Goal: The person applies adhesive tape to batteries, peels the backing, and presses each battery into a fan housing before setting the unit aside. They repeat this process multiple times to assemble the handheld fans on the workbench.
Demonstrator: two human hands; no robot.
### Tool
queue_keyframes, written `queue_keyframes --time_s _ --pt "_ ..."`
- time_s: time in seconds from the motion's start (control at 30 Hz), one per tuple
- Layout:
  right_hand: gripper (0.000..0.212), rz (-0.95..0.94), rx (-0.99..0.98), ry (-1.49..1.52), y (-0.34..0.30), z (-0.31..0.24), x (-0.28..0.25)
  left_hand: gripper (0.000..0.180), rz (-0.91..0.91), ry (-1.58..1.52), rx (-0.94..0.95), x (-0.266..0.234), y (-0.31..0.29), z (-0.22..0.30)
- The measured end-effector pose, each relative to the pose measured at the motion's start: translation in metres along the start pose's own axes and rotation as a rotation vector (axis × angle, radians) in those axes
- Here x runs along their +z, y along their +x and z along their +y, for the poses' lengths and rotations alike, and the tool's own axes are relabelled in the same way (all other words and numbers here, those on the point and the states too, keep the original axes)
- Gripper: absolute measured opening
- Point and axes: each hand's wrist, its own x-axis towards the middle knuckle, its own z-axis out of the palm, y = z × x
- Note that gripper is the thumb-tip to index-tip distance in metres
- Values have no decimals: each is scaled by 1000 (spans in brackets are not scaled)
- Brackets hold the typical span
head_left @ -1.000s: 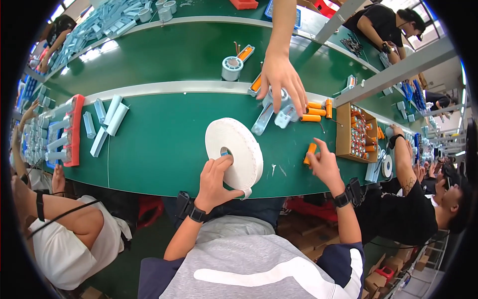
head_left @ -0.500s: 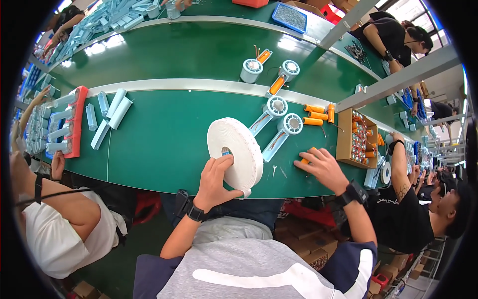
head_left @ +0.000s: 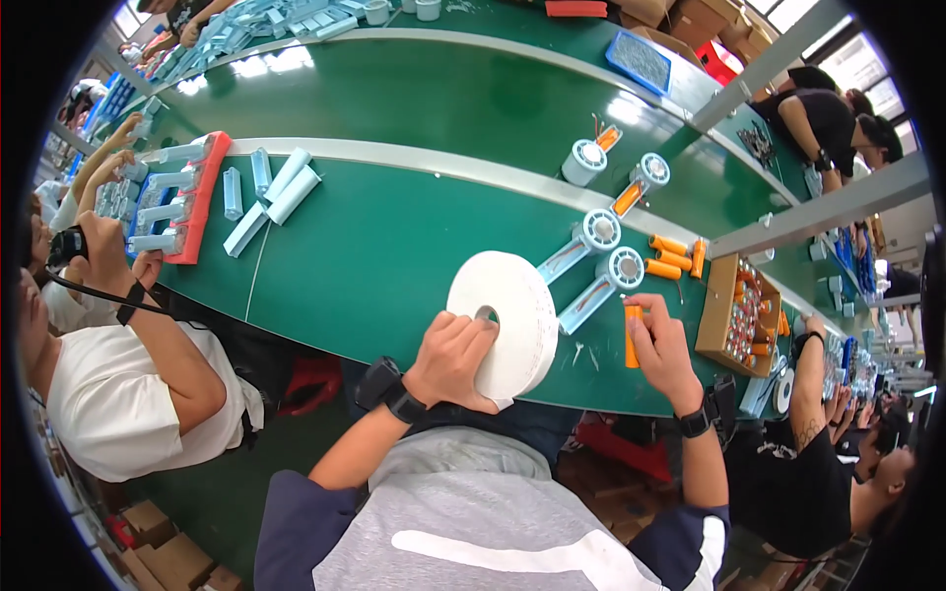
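My left hand (head_left: 448,360) is closed on a big roll of white tape (head_left: 522,335), its fingers hooked at the core and the thumb low by the loose end. The roll stands tilted near the table's front edge. In my right hand (head_left: 667,357) an orange cylindrical battery (head_left: 632,345) is pinched between thumb and fingers, its long side upright. Just beyond it lie two light-blue handheld-fan housings with round heads, a nearer housing (head_left: 625,268) and a farther housing (head_left: 600,230). Several orange batteries (head_left: 674,260) rest to their right.
A cardboard box (head_left: 717,320) of batteries stands at right. Light-blue shells (head_left: 294,194) and a red rack (head_left: 209,202) are on the left. Two more fan units, one being a battery-fitted fan (head_left: 651,170), stand across the pale rail (head_left: 394,162). Co-workers sit on both sides.
My right hand has lifted the orange battery off the table and turned it upright. My left hand still grips the tape roll. The whole view has shifted, so the table things appear farther right.
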Motion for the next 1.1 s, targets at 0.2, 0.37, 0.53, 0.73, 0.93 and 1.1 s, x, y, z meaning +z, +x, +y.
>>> queue_keyframes --time_s 0.2,0.37,0.53,0.73,0.93,1.1 --pt "21 144 -123 347 21 -85 39 73 -83 -1 70 -18 14 0" --pt "19 931 -132 519 78 -58 60 67 -111 -20 52 -27 -18 27" --pt "27 1421 -44 891 58 2 -42 61 -291 360 -273 -63 -13 -17" --pt "27 976 134 506 -6 59 33 47 -251 386 -272 -72 50 -26" --pt "24 987 507 1037 -70 33 98 22 -376 408 626 47 139 -5" --pt "23 932 325 927 -93 36 97 16 -471 351 889 101 172 -20"
